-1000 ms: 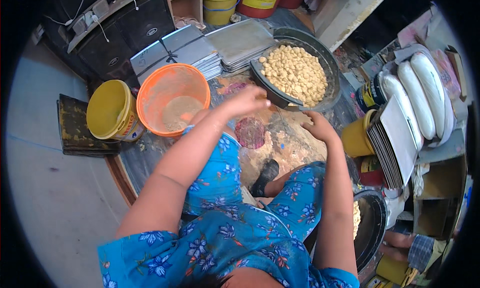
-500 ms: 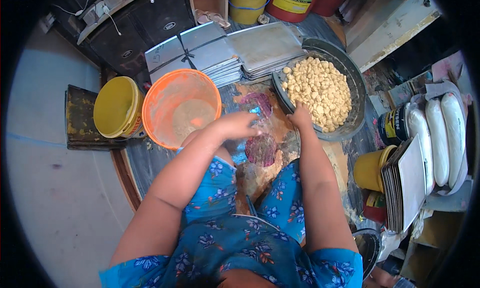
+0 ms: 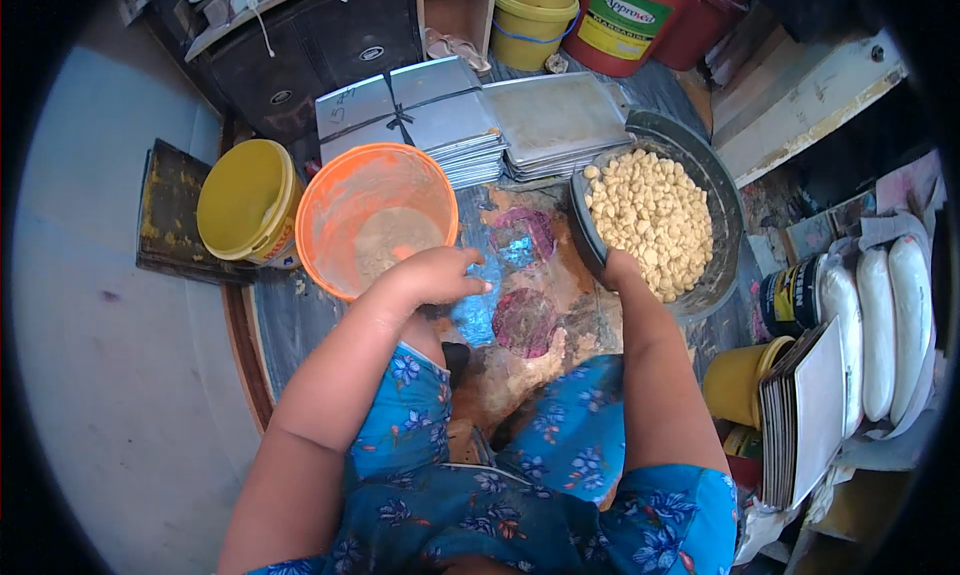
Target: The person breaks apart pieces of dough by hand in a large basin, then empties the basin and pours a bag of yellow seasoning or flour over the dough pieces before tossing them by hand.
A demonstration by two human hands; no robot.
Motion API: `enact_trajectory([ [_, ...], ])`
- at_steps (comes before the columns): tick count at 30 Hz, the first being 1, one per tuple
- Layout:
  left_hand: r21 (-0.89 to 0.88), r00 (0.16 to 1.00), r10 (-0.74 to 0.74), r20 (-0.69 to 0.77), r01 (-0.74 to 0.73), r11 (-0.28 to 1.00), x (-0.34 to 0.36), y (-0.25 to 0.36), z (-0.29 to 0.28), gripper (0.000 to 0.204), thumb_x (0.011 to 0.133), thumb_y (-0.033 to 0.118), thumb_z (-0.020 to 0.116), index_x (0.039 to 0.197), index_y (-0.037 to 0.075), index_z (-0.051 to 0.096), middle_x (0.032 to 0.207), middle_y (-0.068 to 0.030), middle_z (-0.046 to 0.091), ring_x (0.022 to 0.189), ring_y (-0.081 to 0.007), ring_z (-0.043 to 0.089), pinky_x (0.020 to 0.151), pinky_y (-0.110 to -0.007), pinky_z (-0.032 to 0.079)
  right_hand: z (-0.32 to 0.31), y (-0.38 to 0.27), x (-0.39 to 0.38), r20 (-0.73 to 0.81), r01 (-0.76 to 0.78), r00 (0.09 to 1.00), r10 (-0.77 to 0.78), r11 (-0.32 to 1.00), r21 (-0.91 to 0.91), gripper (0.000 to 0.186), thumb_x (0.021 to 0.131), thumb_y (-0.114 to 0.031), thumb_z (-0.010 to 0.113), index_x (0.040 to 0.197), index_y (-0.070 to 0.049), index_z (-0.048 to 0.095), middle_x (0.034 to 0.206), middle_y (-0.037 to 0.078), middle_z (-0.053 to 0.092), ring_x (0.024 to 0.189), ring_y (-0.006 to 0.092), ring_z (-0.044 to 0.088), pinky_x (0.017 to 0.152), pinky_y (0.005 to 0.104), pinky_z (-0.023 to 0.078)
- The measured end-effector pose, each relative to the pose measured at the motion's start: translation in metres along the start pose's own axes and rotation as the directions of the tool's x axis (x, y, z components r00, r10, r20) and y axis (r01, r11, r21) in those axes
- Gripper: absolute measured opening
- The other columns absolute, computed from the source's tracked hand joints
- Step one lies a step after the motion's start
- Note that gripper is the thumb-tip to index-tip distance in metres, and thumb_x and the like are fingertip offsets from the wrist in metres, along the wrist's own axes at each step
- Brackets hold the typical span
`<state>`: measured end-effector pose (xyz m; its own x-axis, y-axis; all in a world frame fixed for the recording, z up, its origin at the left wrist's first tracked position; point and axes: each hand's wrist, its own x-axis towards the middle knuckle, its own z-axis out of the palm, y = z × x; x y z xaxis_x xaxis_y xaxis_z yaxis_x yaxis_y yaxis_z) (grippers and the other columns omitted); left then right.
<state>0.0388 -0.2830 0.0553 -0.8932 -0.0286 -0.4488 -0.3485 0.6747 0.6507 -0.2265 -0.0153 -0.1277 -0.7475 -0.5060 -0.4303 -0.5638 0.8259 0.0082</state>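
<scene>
My right hand (image 3: 622,271) is closed around the near left rim of a dark grey basin (image 3: 724,180). Many small pale-yellow lumps, perhaps dough (image 3: 655,220), are heaped in it. Off to the left, my left hand (image 3: 438,277) hovers by the right edge of an orange bucket (image 3: 327,187), fingers loosely bent and apart, with nothing visible in them. Pale powder (image 3: 395,237) coats the bucket's bottom. Beneath and beside that hand lies a worn surface with a shiny blue patch (image 3: 474,310) and two dark pink round patches (image 3: 525,323).
A yellow bucket (image 3: 235,197) stands left of the orange one. Behind are tied metal sheets (image 3: 425,100) and another flat stack (image 3: 555,110). At the right are upright trays (image 3: 815,405), white wrapped rolls (image 3: 875,315) and a yellow pail (image 3: 738,380). Large lidded tubs (image 3: 620,20) line the back.
My left hand has drawn back leftward, from over the patched surface to the orange bucket's edge. My right hand stays at the basin rim. The whole view has shifted slightly.
</scene>
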Motion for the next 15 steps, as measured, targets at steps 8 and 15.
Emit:
enact_trajectory([
  [8,0.017,0.999,0.034,-0.041,-0.033,0.999,-0.009,-0.009,0.012,0.055,0.08,0.037,0.06,0.12,0.001,0.049,0.112,-0.022,0.056,0.104,-0.0337,0.054,0.088,-0.036,0.042,0.026,0.026,-0.083,-0.052,0.023,0.998,-0.024,0.999,-0.025,0.026,0.066,-0.019,0.061,0.087,-0.003,0.061,0.084,0.02,0.063,0.083,0.0343,0.061,0.075,0.0419,0.049],
  [15,-0.028,0.997,-0.035,-0.063,0.034,0.999,-0.014,-0.006,0.011,0.056,0.078,0.038,0.062,0.119,0.001,0.051,0.113,-0.021,0.056,0.105,-0.0324,0.054,0.089,-0.037,0.041,0.037,0.081,-0.193,-0.023,-0.06,0.998,0.06,0.998,-0.005,0.022,0.068,-0.012,0.059,0.088,-0.005,0.059,0.085,0.02,0.062,0.083,0.035,0.061,0.074,0.0428,0.048],
])
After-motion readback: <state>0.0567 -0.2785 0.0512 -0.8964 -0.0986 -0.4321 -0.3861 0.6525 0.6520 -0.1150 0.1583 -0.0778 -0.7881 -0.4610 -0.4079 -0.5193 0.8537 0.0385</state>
